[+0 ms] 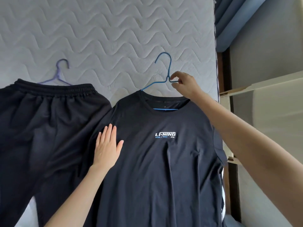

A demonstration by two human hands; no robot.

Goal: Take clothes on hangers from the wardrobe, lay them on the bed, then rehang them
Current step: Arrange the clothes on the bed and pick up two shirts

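A dark T-shirt (157, 161) with a white chest logo lies flat on the quilted grey bed (106, 38), still on a blue wire hanger (164, 63) whose hook points up the bed. My right hand (183, 84) pinches the hanger's neck just below the hook. With straight fingers, my left hand (107, 148) presses flat on the shirt's left chest. To the left lie dark shorts (45, 128) with an elastic waistband, on a purple hanger (60, 71) that sticks out above the waistband.
The bed's right edge runs down the frame near a blue curtain (229, 22). Beyond it are a dark wooden frame (226, 71), pale wooden slats (262, 86) and a light floor.
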